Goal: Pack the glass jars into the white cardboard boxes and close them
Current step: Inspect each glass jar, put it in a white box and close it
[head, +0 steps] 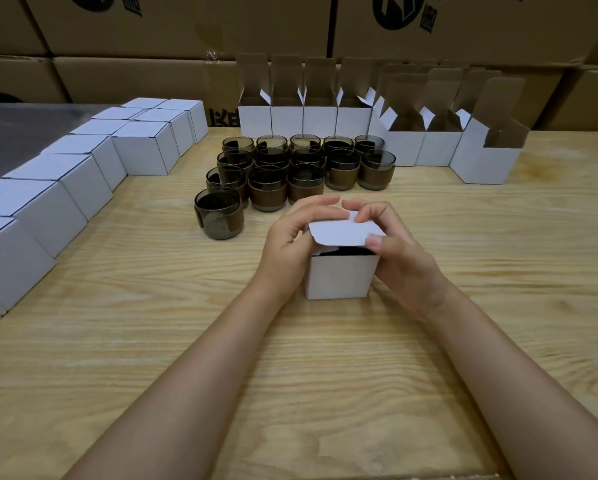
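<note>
Head view: small white cardboard box (339, 277) stands on wooden counter (325, 375) between 2 hands. Left hand (290, 244) grip holds its left wall; right hand (394, 251) grip pinches the half-lowered lid flap (342, 232), tuck edge toward the person.

A worktop (325, 375) of pale wood, marked by a strong wavy grain, is seen across the whole lower view. It is lit softly and evenly, and only faint shadows are cast. Behind its far edge large brown cartons (134, 77) are stacked like a wall, and black printed marks (396, 12) are borne by the upper ones. Crumpled clear film (212, 55) is stuck to one carton. Towards the far left corner a grey glossy surface (31, 133) is seen.
</note>
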Demonstrator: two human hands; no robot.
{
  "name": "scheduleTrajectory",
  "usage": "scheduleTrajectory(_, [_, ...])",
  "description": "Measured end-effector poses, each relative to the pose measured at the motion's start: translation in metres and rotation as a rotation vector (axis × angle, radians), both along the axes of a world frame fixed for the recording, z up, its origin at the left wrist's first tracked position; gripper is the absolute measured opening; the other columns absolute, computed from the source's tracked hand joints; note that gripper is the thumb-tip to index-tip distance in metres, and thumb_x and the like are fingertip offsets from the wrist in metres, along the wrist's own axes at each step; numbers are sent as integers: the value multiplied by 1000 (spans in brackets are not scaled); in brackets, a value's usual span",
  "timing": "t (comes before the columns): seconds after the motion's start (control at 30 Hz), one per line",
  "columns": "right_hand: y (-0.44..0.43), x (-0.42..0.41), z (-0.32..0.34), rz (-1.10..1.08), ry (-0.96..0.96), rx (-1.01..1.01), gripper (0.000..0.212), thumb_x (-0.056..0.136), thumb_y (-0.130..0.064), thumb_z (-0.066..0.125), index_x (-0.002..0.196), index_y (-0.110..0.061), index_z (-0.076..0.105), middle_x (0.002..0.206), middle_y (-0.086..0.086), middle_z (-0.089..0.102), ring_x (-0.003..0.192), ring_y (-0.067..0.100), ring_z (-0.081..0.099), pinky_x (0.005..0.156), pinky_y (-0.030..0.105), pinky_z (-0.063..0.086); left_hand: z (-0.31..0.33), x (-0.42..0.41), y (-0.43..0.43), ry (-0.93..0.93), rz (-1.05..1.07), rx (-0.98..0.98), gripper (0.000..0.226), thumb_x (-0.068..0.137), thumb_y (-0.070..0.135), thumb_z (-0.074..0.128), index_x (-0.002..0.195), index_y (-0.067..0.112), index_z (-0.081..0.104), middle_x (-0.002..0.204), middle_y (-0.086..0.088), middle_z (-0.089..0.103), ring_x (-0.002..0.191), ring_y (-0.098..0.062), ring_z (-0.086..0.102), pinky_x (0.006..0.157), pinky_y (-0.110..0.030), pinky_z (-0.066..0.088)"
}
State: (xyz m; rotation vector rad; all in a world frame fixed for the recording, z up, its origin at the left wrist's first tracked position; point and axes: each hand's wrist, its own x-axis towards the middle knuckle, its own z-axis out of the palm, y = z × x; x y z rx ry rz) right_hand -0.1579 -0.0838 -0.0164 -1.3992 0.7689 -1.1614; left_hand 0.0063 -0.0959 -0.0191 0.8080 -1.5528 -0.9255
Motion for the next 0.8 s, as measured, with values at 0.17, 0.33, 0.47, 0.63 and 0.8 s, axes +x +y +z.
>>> scheduleTrajectory(0.17, [1,-1,-1,-79,165,-172,41,71,-40,60,108,-22,58,128,2,50,118,11,50,91,26,43,-3,1,1,70,-106,82,38,92,1,35,117,12,62,134,-9,53,132,-15,44,111,-34,36])
scheduleTrajectory(0.33, [3,0,0,-101,255,-261,41,69,-37,61,108,-23,59,133,11,46,119,6,48,89,14,42,-4,4,5,58,-148,79,42,91,30,36,123,11,56,138,-8,48,137,-20,38,115,-47,29])
scheduleTrajectory(0.47, [7,1,0,-77,251,-241,41,66,-34,66,105,-20,61,135,7,41,122,3,45,82,12,45,-4,8,6,-100,-133,25,57,72,43,57,119,11,58,139,-10,44,135,-16,39,113,-34,33])
scheduleTrajectory(0.63, [7,-2,-1,-86,261,-218,36,72,-9,72,105,-22,62,134,1,41,123,1,44,81,16,47,-4,11,5,-135,-131,0,50,70,42,63,113,17,61,136,-11,47,131,-13,43,104,-19,35])
scheduleTrajectory(0.8, [5,-3,-3,-94,274,-248,37,78,2,71,105,-22,63,131,2,43,127,14,43,78,16,47,-5,14,4,-251,-125,-28,63,62,43,74,118,24,55,141,-3,40,134,-5,36,109,-17,29])
